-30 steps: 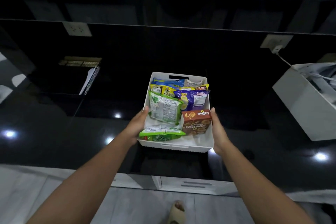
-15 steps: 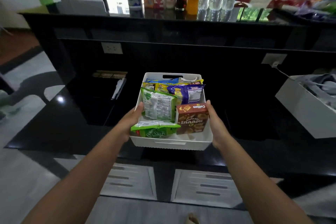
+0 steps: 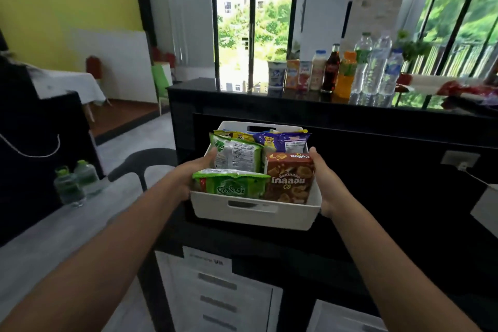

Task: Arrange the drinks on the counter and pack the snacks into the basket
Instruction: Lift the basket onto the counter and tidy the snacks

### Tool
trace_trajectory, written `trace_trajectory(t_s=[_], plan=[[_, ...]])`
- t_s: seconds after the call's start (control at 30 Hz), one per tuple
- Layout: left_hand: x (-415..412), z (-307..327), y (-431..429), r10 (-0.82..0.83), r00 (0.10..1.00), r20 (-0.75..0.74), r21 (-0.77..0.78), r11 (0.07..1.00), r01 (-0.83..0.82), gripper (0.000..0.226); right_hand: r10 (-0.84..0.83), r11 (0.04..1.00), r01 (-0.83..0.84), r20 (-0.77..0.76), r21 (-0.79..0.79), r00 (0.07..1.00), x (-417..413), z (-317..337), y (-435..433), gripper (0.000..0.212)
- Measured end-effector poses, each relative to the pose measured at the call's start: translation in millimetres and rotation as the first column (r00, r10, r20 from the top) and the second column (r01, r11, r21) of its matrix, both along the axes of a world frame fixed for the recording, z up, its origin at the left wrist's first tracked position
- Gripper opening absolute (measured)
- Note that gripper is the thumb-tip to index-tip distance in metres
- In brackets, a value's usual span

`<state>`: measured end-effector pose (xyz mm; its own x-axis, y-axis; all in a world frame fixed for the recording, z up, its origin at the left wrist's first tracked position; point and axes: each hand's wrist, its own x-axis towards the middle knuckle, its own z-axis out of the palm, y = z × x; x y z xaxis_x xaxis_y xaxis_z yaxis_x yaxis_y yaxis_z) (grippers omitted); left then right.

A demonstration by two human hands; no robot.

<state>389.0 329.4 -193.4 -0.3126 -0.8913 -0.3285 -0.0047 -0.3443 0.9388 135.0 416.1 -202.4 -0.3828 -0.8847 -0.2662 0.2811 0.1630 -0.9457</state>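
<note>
A white basket (image 3: 253, 213) full of snacks hangs in the air in front of me, above the black lower counter. My left hand (image 3: 194, 170) grips its left wall and my right hand (image 3: 322, 180) grips its right wall. Inside are a brown Collon box (image 3: 291, 178), a green packet (image 3: 231, 186) at the front, a green-and-white bag (image 3: 237, 153) and a purple packet (image 3: 285, 140) behind. On the raised black counter (image 3: 242, 94) behind stands a row of drinks (image 3: 339, 73): cartons, a cola bottle, an orange bottle and water bottles.
A wall socket (image 3: 460, 160) with a white cable sits on the counter's back panel at the right. Part of a white box (image 3: 485, 205) shows at the right edge. Two small green-capped bottles (image 3: 72, 183) stand on a grey surface at the left. White drawers (image 3: 215, 291) lie below.
Both hands have lifted the basket off the lower counter and higher. My view has risen, so the room, windows and the drinks row now show.
</note>
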Motion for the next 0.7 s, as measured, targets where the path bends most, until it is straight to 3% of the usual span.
trace_trajectory(t_s=[0.37,0.53,0.7], plan=[[86,74,-27,0.131,0.991,0.022,0.004,0.991,-0.131,0.052,0.207,0.978,-0.204,0.108,-0.039,0.972,64,68,-65,0.068],[100,106,-51,0.167,0.986,-0.012,-0.049,0.985,-0.167,0.035,0.265,0.964,-0.263,0.108,-0.033,0.958,80,101,-97,0.073],[99,140,-90,0.135,0.99,-0.045,-0.077,0.987,-0.138,0.038,0.271,0.962,-0.269,0.052,-0.052,0.961,78,144,-135,0.074]])
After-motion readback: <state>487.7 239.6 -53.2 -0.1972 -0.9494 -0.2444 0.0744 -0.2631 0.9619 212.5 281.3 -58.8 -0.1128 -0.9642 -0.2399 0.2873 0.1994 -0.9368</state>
